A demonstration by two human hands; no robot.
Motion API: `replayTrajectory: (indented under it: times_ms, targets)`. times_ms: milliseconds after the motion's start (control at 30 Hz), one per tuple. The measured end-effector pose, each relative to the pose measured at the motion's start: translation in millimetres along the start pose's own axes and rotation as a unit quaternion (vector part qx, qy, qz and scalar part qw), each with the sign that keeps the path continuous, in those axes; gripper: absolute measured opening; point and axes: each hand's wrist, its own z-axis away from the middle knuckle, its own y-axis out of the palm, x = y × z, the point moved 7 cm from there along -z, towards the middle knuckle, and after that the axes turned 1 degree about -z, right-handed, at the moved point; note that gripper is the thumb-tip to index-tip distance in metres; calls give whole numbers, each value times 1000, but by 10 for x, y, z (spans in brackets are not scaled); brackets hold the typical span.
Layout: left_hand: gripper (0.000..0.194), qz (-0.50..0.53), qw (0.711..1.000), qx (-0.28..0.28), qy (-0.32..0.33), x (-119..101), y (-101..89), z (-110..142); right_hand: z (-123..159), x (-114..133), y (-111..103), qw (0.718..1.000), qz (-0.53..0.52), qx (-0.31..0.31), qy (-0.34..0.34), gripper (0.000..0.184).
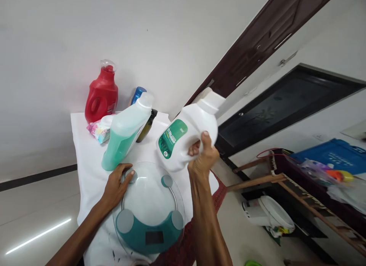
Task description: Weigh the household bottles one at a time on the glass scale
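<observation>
Bottle (pixel 192 123), smooth white plastic, loop-handled

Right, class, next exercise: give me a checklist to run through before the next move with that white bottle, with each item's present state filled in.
1. Right hand closed on the white bottle: ok.
2. Cap on the white bottle: ok.
3. Green label in sight: ok.
4. Left hand off the glass scale: not ok, it rests at the scale's edge.
5. Display switched on: cannot tell, it looks dark.
</observation>
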Motion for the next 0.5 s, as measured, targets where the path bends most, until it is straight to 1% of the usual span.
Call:
replayTrajectory:
  times_ms: [67,133,233,300,400,500]
  targets:
    - [45,-5,1000,-3,0,2,6,-1,-319,-344,193,1000,22,-9,7,70]
    - [44,-10,1000,-7,-1,3,8,-3,-562,-692,356,999,38,-30,18,70]
    - [43,-14,1000,-8,-10,-2,6,-2,-776,-1128,557,995,68,-51,43,66]
    - [43,-21,1000,-5,-20,-13,1,1,-840,-1329,638,992,88,-64,57,64]
    - [43,-37,999,2,-32,-42,-7,3,-877,-1534,711,988,111,-72,79,66]
    - [43,-41,999,10,-31,-70,-4,-9,-885,-1665,781,984,141,-52,95,76]
